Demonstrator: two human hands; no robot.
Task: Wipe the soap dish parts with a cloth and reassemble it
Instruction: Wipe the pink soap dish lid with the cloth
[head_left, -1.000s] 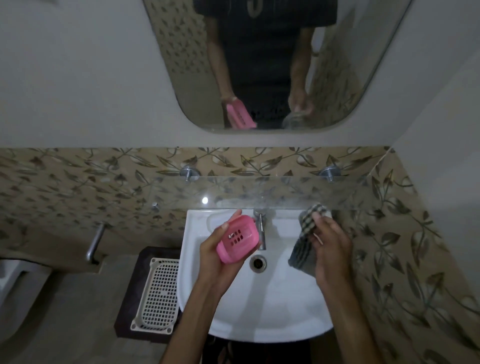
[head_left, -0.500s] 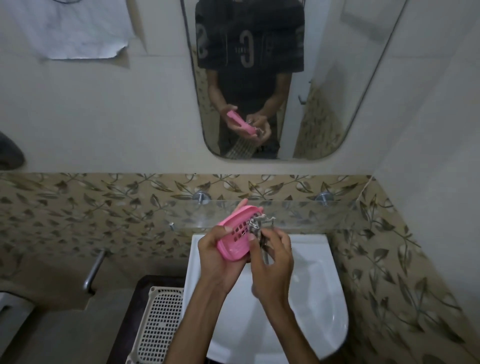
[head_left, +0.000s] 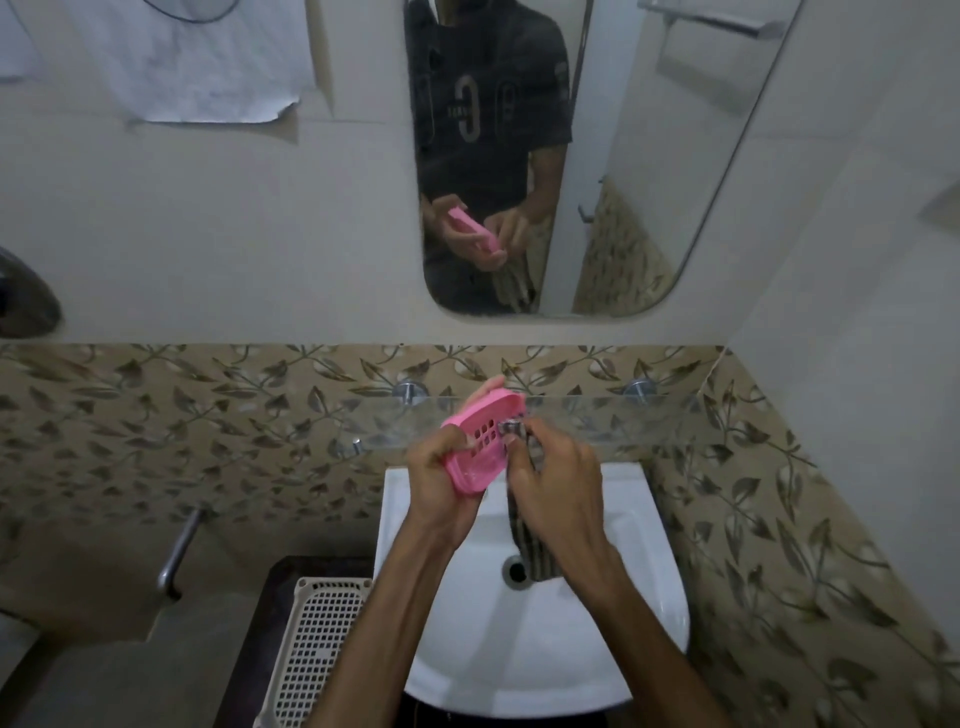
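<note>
Cloth (head_left: 530, 540) now against the pink soap dish (head_left: 480, 441), right hand (head_left: 553, 486) pinching cloth, left hand (head_left: 436, 480) gripping dish

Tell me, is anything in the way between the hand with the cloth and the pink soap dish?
No, nothing visible. The right hand pinches the striped cloth right against the pink soap dish part, which the left hand holds up over the sink.

There is only one view, from a camera worn on the person's head; it looks forward and down, close above the white sink (head_left: 524, 670) and toward the wall. The wide lens also takes in the mirror (head_left: 649, 156) above; no second view shares the scene.
</note>
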